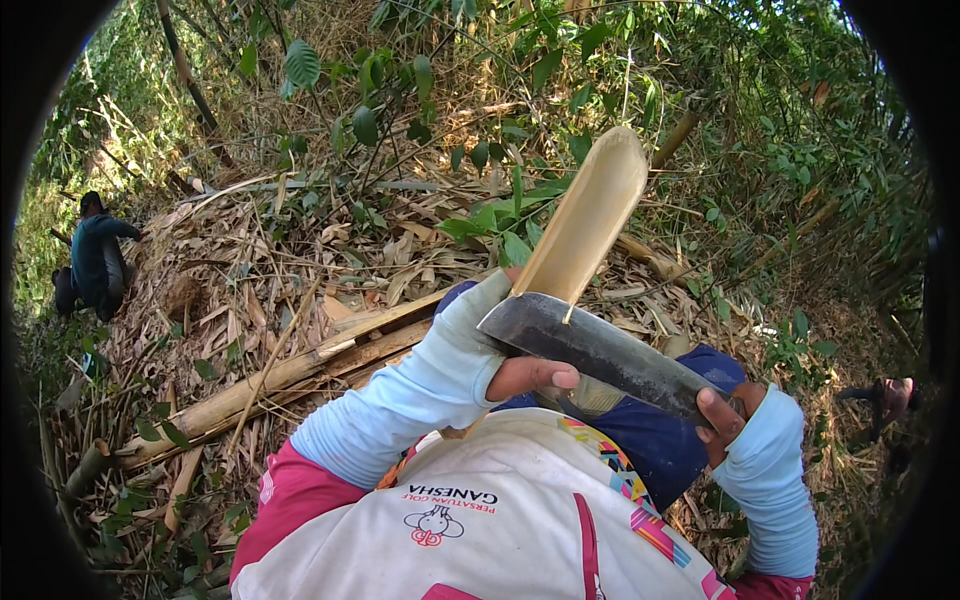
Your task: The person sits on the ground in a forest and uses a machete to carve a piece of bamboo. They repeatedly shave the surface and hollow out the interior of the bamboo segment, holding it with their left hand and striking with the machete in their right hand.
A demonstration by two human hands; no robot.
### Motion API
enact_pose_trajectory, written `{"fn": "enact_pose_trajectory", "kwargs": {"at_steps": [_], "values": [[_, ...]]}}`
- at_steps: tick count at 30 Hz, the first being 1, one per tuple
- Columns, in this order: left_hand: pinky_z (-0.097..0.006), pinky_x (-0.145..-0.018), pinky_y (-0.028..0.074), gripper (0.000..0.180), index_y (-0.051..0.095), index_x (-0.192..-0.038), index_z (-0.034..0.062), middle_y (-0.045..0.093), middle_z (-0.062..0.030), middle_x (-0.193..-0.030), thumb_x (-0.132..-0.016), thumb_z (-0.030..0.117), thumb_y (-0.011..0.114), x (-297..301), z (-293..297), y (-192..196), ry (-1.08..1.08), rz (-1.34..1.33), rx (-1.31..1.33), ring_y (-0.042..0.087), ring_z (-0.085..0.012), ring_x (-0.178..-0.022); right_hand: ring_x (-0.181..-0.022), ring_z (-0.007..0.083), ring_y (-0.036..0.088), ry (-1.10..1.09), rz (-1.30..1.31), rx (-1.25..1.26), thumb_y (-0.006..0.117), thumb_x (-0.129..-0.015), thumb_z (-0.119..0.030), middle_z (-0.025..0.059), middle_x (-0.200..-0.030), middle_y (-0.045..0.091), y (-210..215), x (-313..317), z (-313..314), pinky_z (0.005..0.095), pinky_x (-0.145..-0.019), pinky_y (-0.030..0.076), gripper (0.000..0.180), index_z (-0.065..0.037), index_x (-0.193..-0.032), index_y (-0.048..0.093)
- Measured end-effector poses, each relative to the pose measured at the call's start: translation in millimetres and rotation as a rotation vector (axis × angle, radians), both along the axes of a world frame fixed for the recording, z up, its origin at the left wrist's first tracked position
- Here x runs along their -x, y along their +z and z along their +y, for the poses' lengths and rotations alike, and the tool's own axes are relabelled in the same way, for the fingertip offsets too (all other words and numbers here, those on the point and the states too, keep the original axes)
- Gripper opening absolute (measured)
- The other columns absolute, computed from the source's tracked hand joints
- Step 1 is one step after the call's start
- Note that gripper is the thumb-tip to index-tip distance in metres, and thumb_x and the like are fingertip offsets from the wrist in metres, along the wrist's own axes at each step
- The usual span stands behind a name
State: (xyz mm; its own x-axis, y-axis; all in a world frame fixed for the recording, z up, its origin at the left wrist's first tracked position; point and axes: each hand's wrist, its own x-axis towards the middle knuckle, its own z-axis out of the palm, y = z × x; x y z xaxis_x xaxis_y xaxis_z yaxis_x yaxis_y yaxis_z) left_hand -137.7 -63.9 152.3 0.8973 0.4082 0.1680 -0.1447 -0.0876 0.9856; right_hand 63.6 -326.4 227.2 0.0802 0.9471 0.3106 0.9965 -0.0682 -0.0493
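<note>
A split length of pale bamboo [590, 210], hollow side up, points away from me with its rounded far end raised. My left hand [505, 345], in a light blue sleeve that covers the palm, grips its near part; the fingers beneath are mostly hidden. In my right hand [732, 425] is a machete [610, 355] with a broad dark blade, its handle hidden in my fist. The blade lies crosswise over the bamboo, its tip by my left hand. A thin sliver [569, 314] stands up at the blade's edge.
Split bamboo poles [290, 385] lie on dry leaves at the left. A person [97, 255] in dark clothes crouches at the far left. Green plants [500, 215] and undergrowth stand ahead. At the right edge, part of something reddish [890, 400] shows, unclear.
</note>
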Motion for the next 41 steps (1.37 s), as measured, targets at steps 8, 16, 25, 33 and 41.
{"fn": "enact_pose_trajectory", "kwargs": {"at_steps": [8,16,25,33,41], "values": [[-0.031,-0.095,0.048,0.086,0.034,-0.144,-0.0007,0.061,-0.0085,-0.121,-0.078,0.019,0.086,11.0,-12.9,26.9,-0.074,0.049,0.41,0.058,-0.0163,-0.111,-0.043,0.0232,0.042,-0.266,0.168,0.145,0.074,-0.086,-0.024,0.0037,-0.052,0.038,12.3,13.0,3.1,0.0374,-0.041,0.033,0.021,-0.011,-0.077,0.061],[-0.032,-0.101,0.042,0.082,0.031,-0.146,0.001,0.056,-0.0074,-0.125,-0.081,0.007,0.08,15.7,-23.1,18.6,-0.101,-0.077,0.303,0.053,-0.0152,-0.118,-0.046,0.0229,0.045,-0.083,-0.068,0.132,0.077,-0.081,-0.016,0.0034,-0.059,0.046,12.1,8.0,-10.0,0.0374,-0.042,0.035,0.026,-0.028,-0.102,0.067],[-0.03,-0.098,0.044,0.081,0.032,-0.145,0.0002,0.058,-0.0093,-0.126,-0.082,0.01,0.082,11.9,-31.3,-5.2,-0.023,-0.178,0.206,0.055,-0.0149,-0.114,-0.049,0.0232,0.048,-0.072,-0.085,0.202,0.079,-0.074,-0.007,0.004,-0.065,0.05,11.4,5.8,-17.3,0.0379,-0.043,0.034,0.059,-0.037,-0.122,0.062],[-0.029,-0.091,0.048,0.079,0.039,-0.141,-0.0014,0.065,-0.0091,-0.114,-0.079,0.014,0.085,6.5,-30.8,-15.3,0.044,-0.142,0.154,0.061,-0.0136,-0.104,-0.038,0.0192,0.041,-0.313,0.095,0.245,0.067,-0.093,-0.032,0.0004,-0.052,0.037,12.7,9.7,-14.7,0.0373,-0.038,0.029,0.004,-0.03,-0.09,0.069],[-0.027,-0.088,0.05,0.066,0.051,-0.13,-0.002,0.07,-0.0089,-0.105,-0.077,0.015,0.086,3.3,-24.2,-4.6,0.07,-0.071,0.043,0.064,-0.0138,-0.098,-0.041,0.0207,0.046,-0.35,0.091,0.211,0.067,-0.092,-0.035,0.0054,-0.05,0.043,10.4,16.4,-9.6,0.0364,-0.04,0.035,0.031,-0.01,-0.074,0.062]]}}
